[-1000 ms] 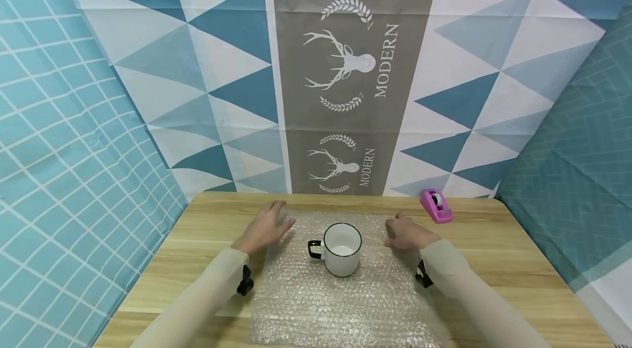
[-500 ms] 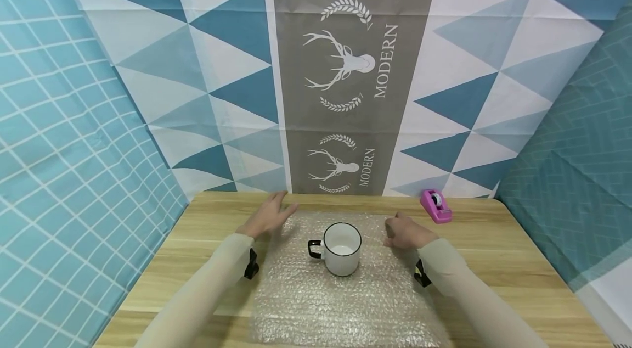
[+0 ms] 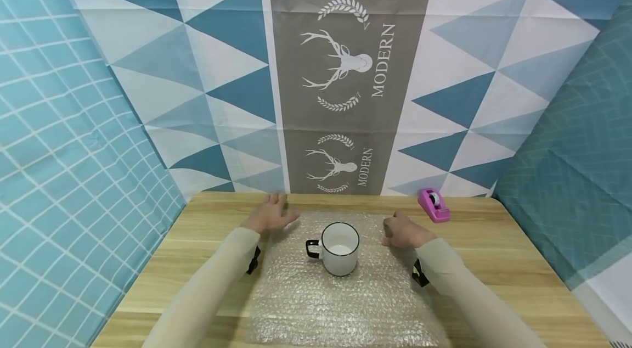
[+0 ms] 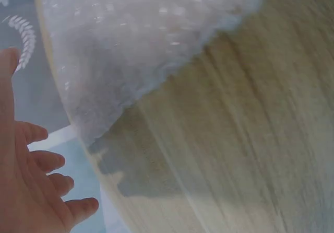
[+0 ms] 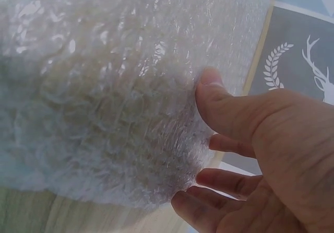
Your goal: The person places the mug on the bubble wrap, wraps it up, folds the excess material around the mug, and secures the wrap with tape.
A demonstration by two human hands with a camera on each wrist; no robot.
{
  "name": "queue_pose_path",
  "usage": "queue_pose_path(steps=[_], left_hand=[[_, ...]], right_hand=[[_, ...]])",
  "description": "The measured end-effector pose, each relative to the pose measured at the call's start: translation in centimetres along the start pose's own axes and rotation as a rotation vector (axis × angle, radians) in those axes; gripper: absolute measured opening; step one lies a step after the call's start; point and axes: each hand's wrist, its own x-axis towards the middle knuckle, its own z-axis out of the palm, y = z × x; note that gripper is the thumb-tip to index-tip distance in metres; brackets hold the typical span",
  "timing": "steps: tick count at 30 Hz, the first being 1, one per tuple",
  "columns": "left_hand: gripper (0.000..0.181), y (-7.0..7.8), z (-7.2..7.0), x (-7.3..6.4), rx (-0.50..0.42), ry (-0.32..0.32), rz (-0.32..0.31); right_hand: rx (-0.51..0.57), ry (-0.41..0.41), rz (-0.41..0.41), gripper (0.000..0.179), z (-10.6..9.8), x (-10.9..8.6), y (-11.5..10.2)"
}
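Observation:
A white mug [image 3: 340, 249] with a black rim and black handle stands upright on a sheet of bubble wrap [image 3: 340, 309], its handle pointing left. My left hand [image 3: 269, 215] is at the sheet's far left corner, fingers spread. In the left wrist view, those fingers are apart from the bubble wrap's corner [image 4: 104, 113]. At the far right corner my right hand [image 3: 406, 231] has its fingers bent. The right wrist view shows the thumb on top of the sheet and the fingertips at its edge, pinching it; some fingertips are hidden.
A pink tape dispenser [image 3: 434, 205] sits at the back right of the wooden table [image 3: 494, 260]. Patterned sheeting [image 3: 336, 90] rises behind the table's far edge, with blue tiled sheeting [image 3: 74, 145] on the left.
My left hand has shifted slightly right and toward the table's far edge, with its fingers spreading. The right hand, mug and bubble wrap stay in place.

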Motion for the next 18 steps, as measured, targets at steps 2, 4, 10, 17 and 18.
queue_pose_path(steps=[2, 4, 10, 17, 18], left_hand=[[0.086, 0.2, 0.1, -0.2, 0.048, -0.023, 0.005], [0.086, 0.5, 0.2, -0.4, 0.071, -0.036, 0.011], [0.083, 0.8, 0.8, -0.8, 0.09, -0.047, -0.001], [0.077, 0.4, 1.2, -0.9, 0.087, -0.032, 0.021], [0.076, 0.4, 1.2, -0.9, 0.083, -0.032, 0.028]], right_hand=[[0.004, 0.005, 0.0, 0.038, 0.1, 0.1, 0.1], [0.007, 0.009, -0.004, 0.037, 0.2, 0.2, 0.2], [0.0, 0.013, 0.002, 0.036, 0.2, 0.2, 0.1], [-0.025, 0.025, -0.009, 0.038, 0.2, 0.2, 0.1], [-0.027, 0.025, -0.01, 0.038, 0.2, 0.2, 0.1]])
